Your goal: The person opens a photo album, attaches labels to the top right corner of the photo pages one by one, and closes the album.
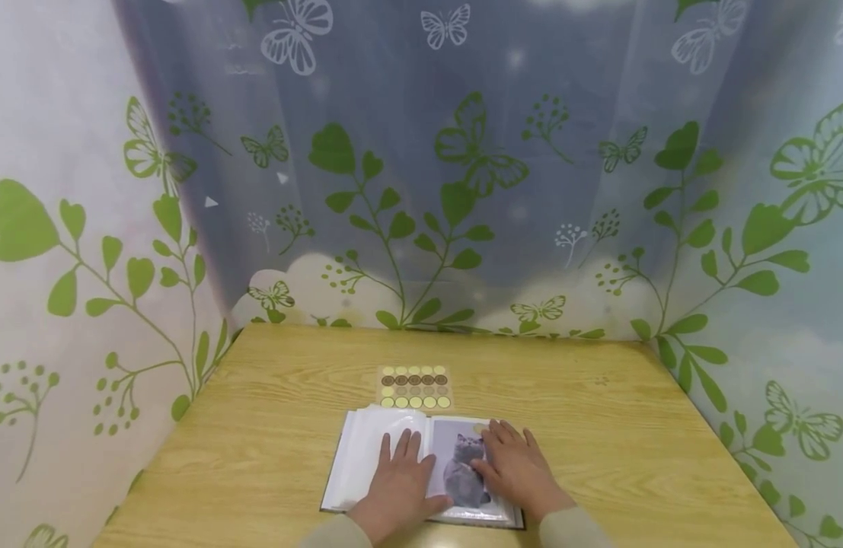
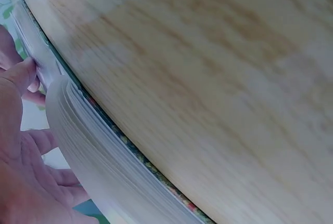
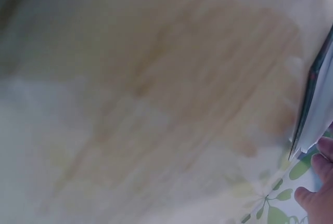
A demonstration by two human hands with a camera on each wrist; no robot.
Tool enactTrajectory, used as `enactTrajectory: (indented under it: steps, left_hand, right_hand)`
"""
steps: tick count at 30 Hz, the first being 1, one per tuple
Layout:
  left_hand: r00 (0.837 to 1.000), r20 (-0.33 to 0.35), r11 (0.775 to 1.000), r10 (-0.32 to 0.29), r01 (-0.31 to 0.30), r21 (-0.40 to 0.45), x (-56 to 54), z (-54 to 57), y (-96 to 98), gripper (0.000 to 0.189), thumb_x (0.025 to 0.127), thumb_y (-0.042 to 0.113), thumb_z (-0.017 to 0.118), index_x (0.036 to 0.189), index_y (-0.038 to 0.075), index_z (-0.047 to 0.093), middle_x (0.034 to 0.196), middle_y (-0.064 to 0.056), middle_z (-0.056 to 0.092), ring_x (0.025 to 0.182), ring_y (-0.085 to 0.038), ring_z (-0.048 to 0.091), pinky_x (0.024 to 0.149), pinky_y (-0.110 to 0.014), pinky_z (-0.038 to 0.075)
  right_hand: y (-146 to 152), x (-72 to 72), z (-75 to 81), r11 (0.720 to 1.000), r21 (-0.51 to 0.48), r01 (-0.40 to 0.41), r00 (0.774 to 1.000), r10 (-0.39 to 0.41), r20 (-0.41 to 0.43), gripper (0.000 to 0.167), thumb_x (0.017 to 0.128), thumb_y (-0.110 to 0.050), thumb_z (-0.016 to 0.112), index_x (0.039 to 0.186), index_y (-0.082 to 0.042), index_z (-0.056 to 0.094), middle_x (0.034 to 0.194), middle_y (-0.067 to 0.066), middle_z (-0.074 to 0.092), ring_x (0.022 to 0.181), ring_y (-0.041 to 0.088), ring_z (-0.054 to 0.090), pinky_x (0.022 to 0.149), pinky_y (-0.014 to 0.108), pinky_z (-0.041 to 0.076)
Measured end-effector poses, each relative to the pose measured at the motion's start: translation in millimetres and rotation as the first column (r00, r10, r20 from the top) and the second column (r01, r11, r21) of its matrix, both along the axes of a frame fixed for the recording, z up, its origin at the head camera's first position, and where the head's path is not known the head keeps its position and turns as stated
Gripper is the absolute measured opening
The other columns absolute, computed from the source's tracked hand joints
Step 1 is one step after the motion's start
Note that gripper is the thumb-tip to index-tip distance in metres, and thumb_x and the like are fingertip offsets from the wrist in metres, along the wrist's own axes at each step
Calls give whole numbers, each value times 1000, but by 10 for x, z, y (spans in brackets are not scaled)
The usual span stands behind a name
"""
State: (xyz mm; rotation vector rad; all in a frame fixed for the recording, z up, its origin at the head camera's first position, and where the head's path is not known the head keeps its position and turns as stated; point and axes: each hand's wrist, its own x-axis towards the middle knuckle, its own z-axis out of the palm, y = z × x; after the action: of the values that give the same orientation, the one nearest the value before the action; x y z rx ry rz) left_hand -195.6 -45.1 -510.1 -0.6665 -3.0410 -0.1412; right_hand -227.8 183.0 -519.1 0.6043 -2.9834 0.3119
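Note:
A photo album (image 1: 356,464) lies spread on the table, its left page white and its right page carrying a picture of a grey cat (image 1: 464,487). My left hand (image 1: 400,487) rests across the lower inner part of the album, fingers extended on the left page and thumb out toward the right page. On the picture's right side lies my right hand (image 1: 520,466), fingers stretched forward and thumb over the cat. In the left wrist view, the stacked pages (image 2: 99,141) bulge above the dark patterned cover. The right wrist view catches only the album's edge (image 3: 315,99) and some fingers.
Just beyond the album lies a sheet of round stickers (image 1: 416,390) in yellow and brown rows. The wood-grain table (image 1: 599,426) is bordered at the back and sides by hanging cloth (image 1: 394,91) with butterflies and leaves.

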Motion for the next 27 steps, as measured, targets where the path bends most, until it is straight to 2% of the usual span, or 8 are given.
enactTrajectory:
  steps: [6, 10, 14, 18, 22, 27]
  left_hand:
    - [990, -95, 995, -102, 99, -34, 6, 34, 59, 56, 86, 56, 67, 119, 11, 69, 142, -20, 51, 136, -36, 42, 114, -53, 30]
    - [985, -93, 989, -148, 148, -5, 17, 60, 133, 47, 87, 42, 69, 120, 8, 68, 137, -19, 55, 133, -34, 46, 113, -45, 34]
    - [984, -68, 985, -165, 168, 39, 29, 70, 226, 47, 89, 36, 69, 124, 4, 66, 136, -18, 55, 133, -32, 48, 113, -39, 35]
    - [982, -52, 981, -180, 183, 58, 59, 46, 305, 61, 91, 47, 66, 128, 0, 61, 138, -21, 53, 132, -33, 48, 112, -37, 36]
    - [984, -47, 983, -173, 176, 51, 93, 24, 341, 81, 86, 64, 64, 133, -1, 58, 140, -21, 51, 132, -34, 48, 112, -36, 37]
    - [988, -29, 987, -153, 154, 33, 114, 9, 347, 94, 81, 71, 63, 138, -3, 52, 143, -22, 47, 134, -34, 45, 113, -36, 35]
  right_hand:
    - [41, -8, -3, 999, -47, 28, 999, -27, 28, 60, 97, -44, 59, 140, -3, 53, 145, 24, 47, 136, 40, 41, 110, 65, 27]
    - [67, -4, -5, 998, -55, 39, 998, -37, 46, 60, 98, -42, 58, 140, 0, 52, 144, 24, 48, 136, 39, 42, 110, 63, 28]
    - [89, 0, 4, 997, -58, 50, 998, -47, 49, 59, 98, -40, 58, 139, 3, 52, 143, 24, 48, 135, 39, 43, 109, 63, 30]
    - [114, -1, 1, 995, -79, 59, 997, -55, 51, 57, 98, -36, 60, 136, 6, 53, 141, 25, 50, 133, 40, 45, 108, 63, 32]
    - [150, -10, -6, 991, -112, 71, 995, -63, 72, 54, 98, -31, 60, 135, 7, 53, 139, 26, 52, 132, 41, 47, 109, 58, 34]
    - [188, -9, 4, 985, -142, 100, 988, -82, 128, 51, 101, -29, 56, 137, 6, 53, 141, 26, 50, 132, 41, 46, 111, 53, 34]
